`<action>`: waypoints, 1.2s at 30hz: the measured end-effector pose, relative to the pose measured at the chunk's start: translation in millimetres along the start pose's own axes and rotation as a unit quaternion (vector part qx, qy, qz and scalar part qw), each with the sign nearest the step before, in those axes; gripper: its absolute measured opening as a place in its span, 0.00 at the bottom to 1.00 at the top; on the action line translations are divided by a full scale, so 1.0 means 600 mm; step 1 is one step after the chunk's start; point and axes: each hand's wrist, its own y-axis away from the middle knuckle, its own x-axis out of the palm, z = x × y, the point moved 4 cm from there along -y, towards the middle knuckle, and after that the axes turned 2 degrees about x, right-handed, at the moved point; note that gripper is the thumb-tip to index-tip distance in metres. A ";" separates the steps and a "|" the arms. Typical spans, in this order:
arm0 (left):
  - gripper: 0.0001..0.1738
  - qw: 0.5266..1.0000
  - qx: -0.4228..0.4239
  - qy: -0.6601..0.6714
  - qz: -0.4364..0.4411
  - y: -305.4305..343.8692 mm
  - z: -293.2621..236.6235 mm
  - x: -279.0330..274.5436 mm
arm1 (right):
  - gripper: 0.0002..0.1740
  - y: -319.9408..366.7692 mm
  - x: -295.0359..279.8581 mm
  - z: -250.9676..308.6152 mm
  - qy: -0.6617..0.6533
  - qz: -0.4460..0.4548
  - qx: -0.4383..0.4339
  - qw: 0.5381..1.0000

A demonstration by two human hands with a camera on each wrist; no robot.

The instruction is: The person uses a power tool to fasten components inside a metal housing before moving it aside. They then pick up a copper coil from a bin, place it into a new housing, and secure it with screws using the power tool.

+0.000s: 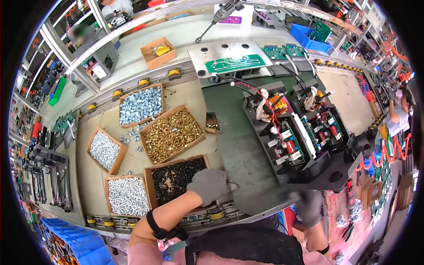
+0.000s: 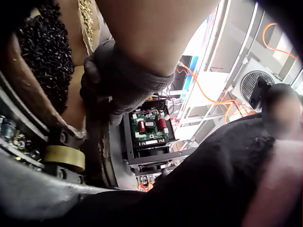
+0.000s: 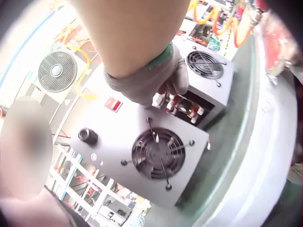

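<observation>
We saw the left hand point(image 1: 207, 185), in a grey knit glove, resting at the right-hand wall of the brown cardboard box of small black screws point(image 1: 176, 176), which sat at the near edge of the bench. The screws were dark and glossy, heaped loose and filling the box nearly to its rim. In the left wrist view the gloved fingers point(image 2: 94, 85) curled downward just beside that box, and we could not tell whether they pinched a screw.

The right hand point(image 1: 309, 207), also gloved in grey, hung blurred below the bench edge, near the front corner of the black metal chassis with green circuit boards point(image 1: 304, 137). From the right wrist it sat over a grey metal case with a round fan grille point(image 3: 156, 156). Its fingers were bent, but we could not make out whether they held anything.

Behind the black screws lay a cardboard box of brass-coloured screws point(image 1: 172, 134), and to their left a cardboard box of silver screws point(image 1: 128, 195).
</observation>
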 end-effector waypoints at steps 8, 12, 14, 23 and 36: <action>0.23 0.993 0.092 0.054 -0.045 -0.096 -0.067 0.024 | 0.16 -0.075 0.085 0.155 0.102 0.051 -0.145 0.983; 0.19 0.967 0.230 0.076 -0.082 -0.102 -0.086 0.028 | 0.15 -0.096 0.053 0.093 0.152 0.006 -0.070 0.986; 0.19 0.964 0.234 0.094 -0.087 -0.098 -0.072 0.018 | 0.15 -0.104 0.033 0.059 0.169 -0.019 -0.031 0.985; 0.14 0.956 0.140 0.177 -0.186 -0.012 0.068 -0.015 | 0.14 -0.171 -0.054 -0.110 0.266 -0.075 0.148 0.950; 0.12 0.863 -0.006 0.447 -0.236 0.084 0.157 0.010 | 0.12 -0.330 -0.162 -0.425 0.386 -0.162 0.317 0.851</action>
